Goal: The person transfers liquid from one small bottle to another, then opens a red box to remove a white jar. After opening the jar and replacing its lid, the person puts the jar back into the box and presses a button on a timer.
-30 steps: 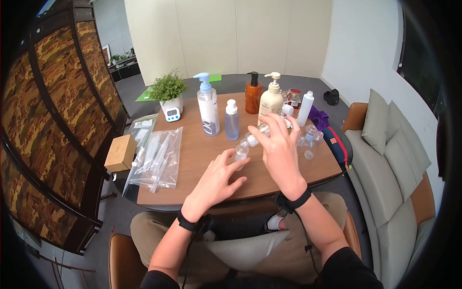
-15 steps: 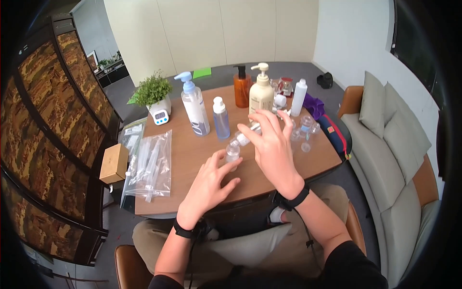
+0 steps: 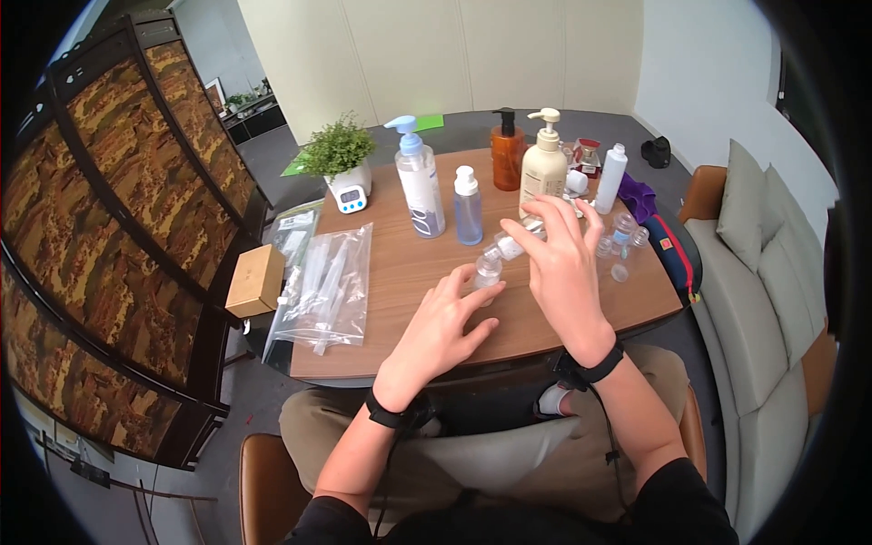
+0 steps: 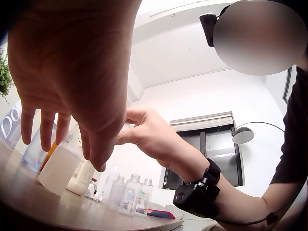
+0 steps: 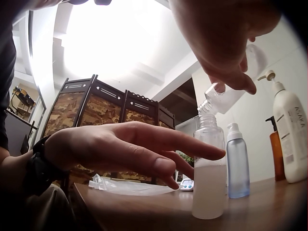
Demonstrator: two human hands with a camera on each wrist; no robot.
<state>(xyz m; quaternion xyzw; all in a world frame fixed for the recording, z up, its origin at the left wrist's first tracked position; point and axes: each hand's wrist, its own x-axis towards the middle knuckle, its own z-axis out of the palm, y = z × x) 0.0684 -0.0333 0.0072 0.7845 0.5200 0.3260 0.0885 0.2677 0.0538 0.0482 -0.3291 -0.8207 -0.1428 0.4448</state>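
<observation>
An upright clear bottle (image 3: 488, 270) with cloudy liquid stands near the middle of the table (image 3: 409, 300). My left hand (image 3: 439, 327) is beside it, fingers extended; in the right wrist view, one finger of the left hand (image 5: 115, 147) crosses the upright bottle (image 5: 209, 192) just below its shoulder. Above, my right hand (image 3: 565, 282) grips a second clear bottle (image 3: 511, 245), tilted down to the left. In the right wrist view, the tilted bottle (image 5: 224, 99) has its neck at the upright bottle's mouth. Whether liquid is flowing cannot be told.
Behind stand a blue-pump bottle (image 3: 421, 195), a small blue bottle (image 3: 468, 213), an amber bottle (image 3: 507, 159) and a cream bottle (image 3: 542, 168). Small clear bottles (image 3: 623, 232) stand right; a plastic bag (image 3: 331, 291), a box (image 3: 255, 280) and a potted plant (image 3: 338, 150) are left.
The head view has shifted, so the table appears farther right than half a second ago. Both hands keep nearly the same pose at the two bottles.
</observation>
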